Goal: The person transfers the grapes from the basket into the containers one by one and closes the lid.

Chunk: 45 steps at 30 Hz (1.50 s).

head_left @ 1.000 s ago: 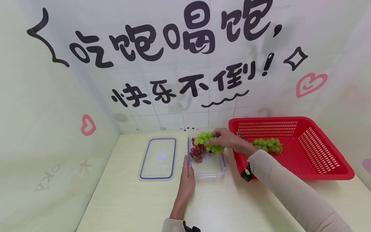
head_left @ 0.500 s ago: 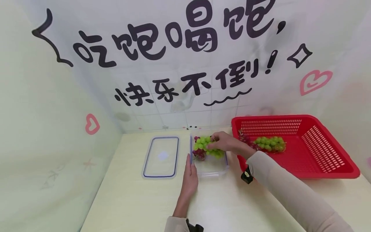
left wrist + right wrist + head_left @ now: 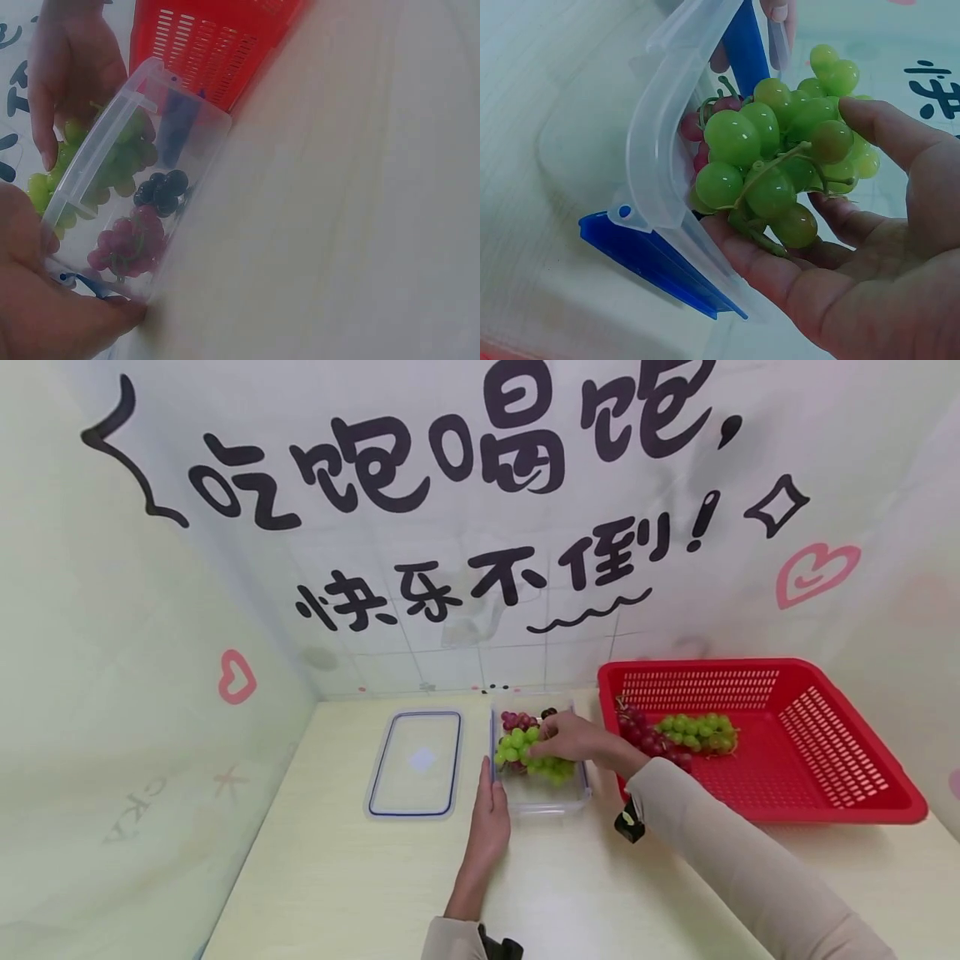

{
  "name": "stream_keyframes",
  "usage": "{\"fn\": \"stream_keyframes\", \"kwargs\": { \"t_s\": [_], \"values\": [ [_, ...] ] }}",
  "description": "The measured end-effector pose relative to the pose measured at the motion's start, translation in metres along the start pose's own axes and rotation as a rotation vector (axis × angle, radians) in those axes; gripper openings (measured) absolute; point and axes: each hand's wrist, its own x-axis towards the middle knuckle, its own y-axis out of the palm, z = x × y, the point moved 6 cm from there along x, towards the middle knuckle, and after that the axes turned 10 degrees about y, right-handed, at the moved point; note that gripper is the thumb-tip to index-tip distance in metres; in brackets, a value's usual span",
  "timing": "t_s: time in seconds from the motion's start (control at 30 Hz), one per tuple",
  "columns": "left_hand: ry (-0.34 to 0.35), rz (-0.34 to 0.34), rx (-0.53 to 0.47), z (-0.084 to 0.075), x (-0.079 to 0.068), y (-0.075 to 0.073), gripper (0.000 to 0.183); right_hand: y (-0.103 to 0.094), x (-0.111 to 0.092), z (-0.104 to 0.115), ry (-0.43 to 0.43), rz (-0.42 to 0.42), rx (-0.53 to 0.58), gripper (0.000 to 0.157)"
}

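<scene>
My right hand (image 3: 568,737) holds a bunch of green grapes (image 3: 739,142) by thumb and fingers. The bunch is lowered over a clear plastic box (image 3: 540,808) with blue-edged side flaps. Red grapes (image 3: 133,244) and a small bunch of black grapes (image 3: 161,189) lie inside, partly covered by the green bunch in the head view. Along the box's left side, my left hand (image 3: 489,818) rests with straight fingers against the wall. Its thumb (image 3: 97,322) lies close by the flap in the left wrist view.
A clear lid (image 3: 412,735) with a blue seal lies flat left of the box. To the right stands a red slotted basket (image 3: 795,768) with green grapes (image 3: 701,732) and red grapes (image 3: 641,735) in it. A printed curtain (image 3: 420,668) hangs behind the table.
My right hand has brought the green grapes down and towards the front of the box, uncovering red grapes at the back. My left hand stays against the box's side.
</scene>
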Motion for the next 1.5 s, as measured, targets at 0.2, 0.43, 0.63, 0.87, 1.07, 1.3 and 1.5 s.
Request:
{"fn": "stream_keyframes", "kwargs": {
  "t_s": [0.2,0.43,0.63,0.87,1.07,1.3,1.5],
  "values": [
    [-0.005,-0.003,0.004,0.0,0.001,0.0,0.053,0.0,0.0,0.003,-0.002,0.0,-0.049,0.023],
    [-0.011,-0.006,0.003,-0.001,0.001,0.0,0.054,0.001,0.0,0.006,-0.03,-0.017,-0.095,0.022],
    [-0.016,0.001,0.013,0.0,0.003,0.001,0.054,0.004,0.001,0.009,-0.071,-0.002,-0.111,0.023],
    [-0.019,0.006,0.006,0.0,0.007,0.002,0.056,0.004,0.003,0.008,-0.058,-0.022,-0.157,0.023],
    [-0.048,0.007,0.018,0.003,0.002,0.001,0.055,0.011,0.002,0.007,-0.052,0.01,-0.163,0.022],
    [-0.015,0.009,0.016,0.0,0.004,0.001,0.055,0.01,0.005,0.006,-0.064,0.022,-0.168,0.023],
    [-0.031,0.003,0.016,0.001,0.002,0.001,0.055,0.01,0.004,0.005,-0.064,0.064,-0.15,0.021]
  ]
}}
